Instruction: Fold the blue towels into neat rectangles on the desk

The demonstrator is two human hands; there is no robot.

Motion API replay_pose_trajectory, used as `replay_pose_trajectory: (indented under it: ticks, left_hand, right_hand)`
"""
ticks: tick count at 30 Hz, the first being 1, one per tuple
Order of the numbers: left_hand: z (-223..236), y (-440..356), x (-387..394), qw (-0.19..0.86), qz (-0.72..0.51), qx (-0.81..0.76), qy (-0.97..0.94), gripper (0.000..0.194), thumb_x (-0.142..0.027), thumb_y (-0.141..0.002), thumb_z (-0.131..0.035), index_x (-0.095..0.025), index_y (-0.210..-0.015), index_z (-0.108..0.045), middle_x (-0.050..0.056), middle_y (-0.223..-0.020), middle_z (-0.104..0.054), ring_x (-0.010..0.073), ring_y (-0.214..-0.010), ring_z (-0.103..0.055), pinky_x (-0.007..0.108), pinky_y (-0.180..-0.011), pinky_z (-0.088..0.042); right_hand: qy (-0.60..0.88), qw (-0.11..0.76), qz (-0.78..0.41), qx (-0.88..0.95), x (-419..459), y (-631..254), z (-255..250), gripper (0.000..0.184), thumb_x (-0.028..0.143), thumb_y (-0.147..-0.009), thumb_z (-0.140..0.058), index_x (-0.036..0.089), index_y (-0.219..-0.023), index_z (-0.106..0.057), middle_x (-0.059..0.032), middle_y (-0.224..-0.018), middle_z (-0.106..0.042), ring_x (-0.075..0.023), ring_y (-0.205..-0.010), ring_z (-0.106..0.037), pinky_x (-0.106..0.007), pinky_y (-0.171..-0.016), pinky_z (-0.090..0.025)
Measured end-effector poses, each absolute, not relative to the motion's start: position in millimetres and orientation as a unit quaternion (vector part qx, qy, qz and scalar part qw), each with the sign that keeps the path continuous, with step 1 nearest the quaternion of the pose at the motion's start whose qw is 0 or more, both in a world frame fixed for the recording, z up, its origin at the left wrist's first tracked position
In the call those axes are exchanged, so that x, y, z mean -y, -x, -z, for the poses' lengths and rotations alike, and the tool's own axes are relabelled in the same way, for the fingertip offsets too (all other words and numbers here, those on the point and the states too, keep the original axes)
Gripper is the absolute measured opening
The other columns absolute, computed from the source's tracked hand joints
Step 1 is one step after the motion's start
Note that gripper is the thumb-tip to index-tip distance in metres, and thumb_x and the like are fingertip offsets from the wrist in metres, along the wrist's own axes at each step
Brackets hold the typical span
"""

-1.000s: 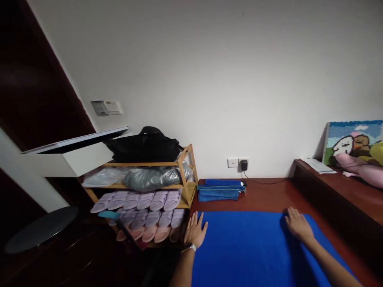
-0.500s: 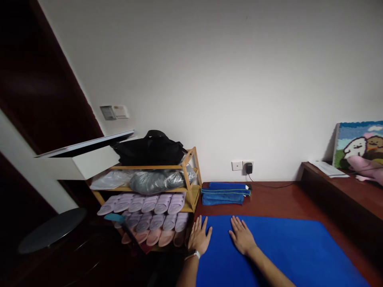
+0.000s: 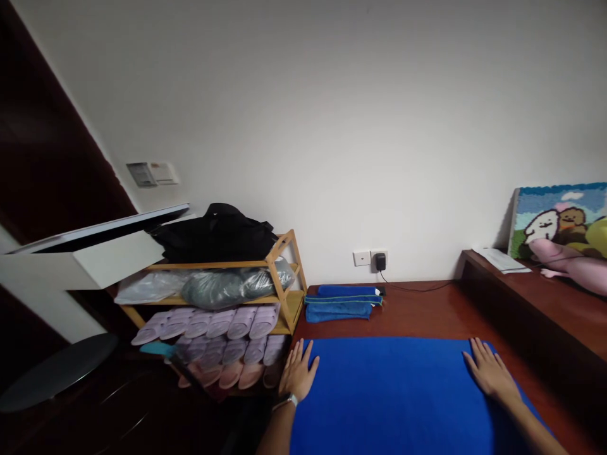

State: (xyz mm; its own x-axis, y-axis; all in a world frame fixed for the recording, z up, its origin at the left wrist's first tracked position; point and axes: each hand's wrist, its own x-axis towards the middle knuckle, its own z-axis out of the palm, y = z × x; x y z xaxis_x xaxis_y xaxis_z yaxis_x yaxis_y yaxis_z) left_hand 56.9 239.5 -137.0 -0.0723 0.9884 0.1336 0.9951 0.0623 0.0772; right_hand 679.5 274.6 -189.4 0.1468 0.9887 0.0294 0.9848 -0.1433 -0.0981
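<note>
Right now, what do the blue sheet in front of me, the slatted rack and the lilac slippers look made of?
Blue sheet: probably fabric, perhaps microfiber; matte, without glare. 
Rack: likely wood or bamboo, judging by its honey-coloured posts. 
Lilac slippers: seemingly moulded foam or plastic, smooth, with thick one-colour straps and soles.

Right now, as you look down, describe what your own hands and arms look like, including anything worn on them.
The left hand is ungloved, with a pale, narrow band around its wrist, possibly a watch strap. The right hand is ungloved too, with nothing visible at its wrist. No sleeve shows on either side.
</note>
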Motion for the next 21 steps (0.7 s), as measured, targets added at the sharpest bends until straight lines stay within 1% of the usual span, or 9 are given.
replay_pose_trajectory:
  ticks: [4,8,12,15,19,21]
  left_hand:
    - [138,-56,-241,0.026,0.068,0.730,0.679,0.065,-0.053,-0.105,-0.035,-0.022,-0.162,-0.039,0.011,-0.172,-0.032,0.0275,-0.159,-0.029,0.047,-0.129,-0.026]
    - [140,-57,-241,0.032,0.068,0.729,0.681,0.065,-0.054,-0.105,-0.034,-0.022,-0.162,-0.040,0.010,-0.172,-0.032,0.0275,-0.159,-0.029,0.047,-0.129,-0.026]
    - [139,-58,-240,0.027,0.071,0.731,0.678,0.066,-0.054,-0.105,-0.033,-0.022,-0.162,-0.038,0.010,-0.173,-0.030,0.0269,-0.159,-0.028,0.047,-0.129,-0.026]
    - [136,-59,-237,0.017,0.068,0.733,0.676,0.067,-0.055,-0.105,-0.033,-0.021,-0.163,-0.038,0.012,-0.173,-0.028,0.0266,-0.160,-0.026,0.045,-0.130,-0.025]
    - [133,-61,-234,0.015,0.075,0.733,0.676,0.067,-0.055,-0.105,-0.032,-0.021,-0.163,-0.038,0.011,-0.173,-0.029,0.0271,-0.160,-0.026,0.046,-0.129,-0.026]
    - [133,-62,-233,0.012,0.080,0.732,0.676,0.067,-0.055,-0.105,-0.033,-0.021,-0.162,-0.039,0.012,-0.173,-0.030,0.0280,-0.160,-0.026,0.047,-0.130,-0.025]
  right_hand:
    - [0.780,0.046,-0.019,0.623,-271,-670,182,0.082,0.053,-0.098,-0.018,0.005,-0.164,-0.028,-0.0184,-0.172,-0.026,-0.0312,-0.160,-0.022,-0.052,-0.129,-0.020]
    - [0.787,0.060,-0.024,0.614,-271,-668,182,0.084,0.054,-0.098,-0.020,0.003,-0.164,-0.028,-0.0197,-0.172,-0.027,-0.0324,-0.160,-0.022,-0.053,-0.129,-0.019]
    - [0.784,0.073,-0.031,0.616,-275,-673,189,0.087,0.055,-0.094,-0.024,0.002,-0.163,-0.031,-0.0200,-0.171,-0.029,-0.0338,-0.159,-0.024,-0.052,-0.129,-0.022]
    - [0.787,0.074,-0.040,0.611,-279,-679,190,0.089,0.056,-0.093,-0.023,0.001,-0.161,-0.035,-0.0198,-0.171,-0.030,-0.0349,-0.158,-0.026,-0.053,-0.128,-0.025]
    - [0.793,0.053,-0.058,0.604,-284,-675,174,0.087,0.054,-0.091,-0.024,0.001,-0.158,-0.042,-0.0217,-0.167,-0.038,-0.0362,-0.156,-0.032,-0.053,-0.127,-0.028]
    - [0.787,0.061,-0.045,0.613,-283,-651,161,0.084,0.050,-0.092,-0.022,0.000,-0.156,-0.044,-0.0227,-0.165,-0.040,-0.0359,-0.156,-0.032,-0.053,-0.128,-0.027]
